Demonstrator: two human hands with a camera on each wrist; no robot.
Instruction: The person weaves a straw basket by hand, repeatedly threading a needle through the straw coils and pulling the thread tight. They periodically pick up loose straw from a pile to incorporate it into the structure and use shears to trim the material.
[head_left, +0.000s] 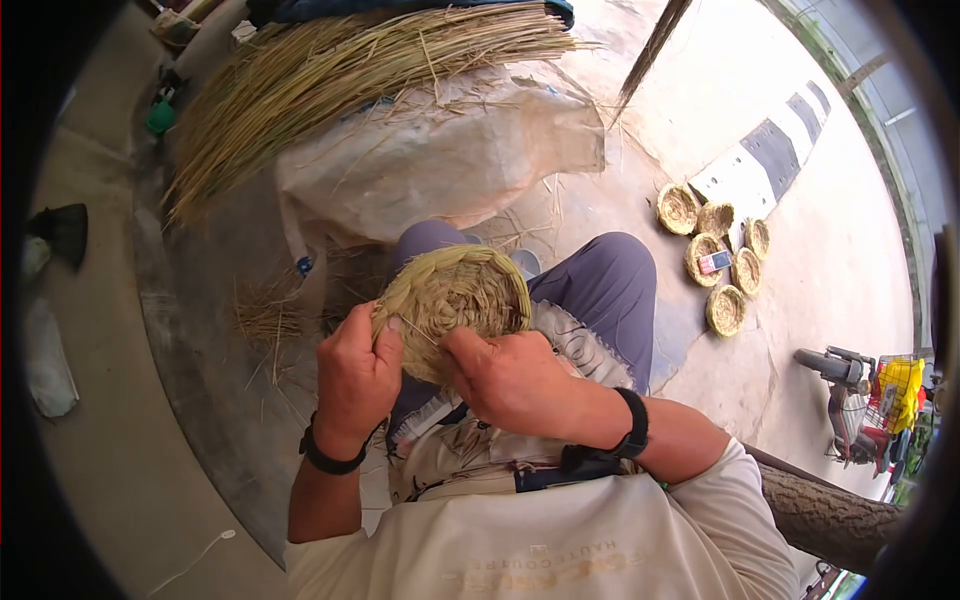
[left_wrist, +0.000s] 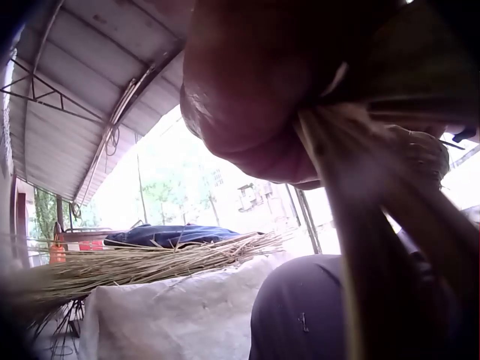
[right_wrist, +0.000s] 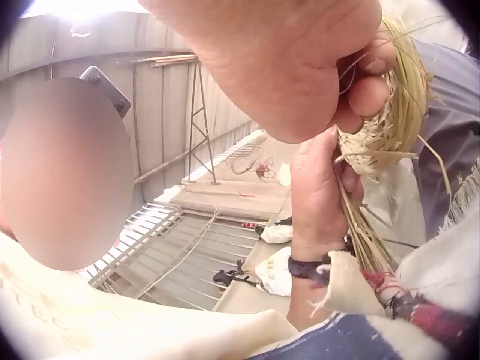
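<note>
A shallow round straw basket [head_left: 480,290] with a coiled bottom is held over the lap, tilted toward the head camera. My left hand [head_left: 355,370] grips its near-left rim, thumb on the inside. From that grip loose straw strands [left_wrist: 341,195] hang down in the left wrist view. My right hand [head_left: 520,375] is at the basket's near side with its fingers curled. Between those fingers a thin thread [right_wrist: 349,75] shows in the right wrist view, and a fine pale line runs toward the left thumb in the head view.
A large bundle of straw [head_left: 370,80] lies on a pale sheet [head_left: 440,160] ahead. Several finished-looking straw baskets [head_left: 725,310] sit on the floor at right, one with a small box [head_left: 714,262] on it. A parked scooter [head_left: 850,400] stands beyond; loose straw [head_left: 268,310] litters the floor at left.
</note>
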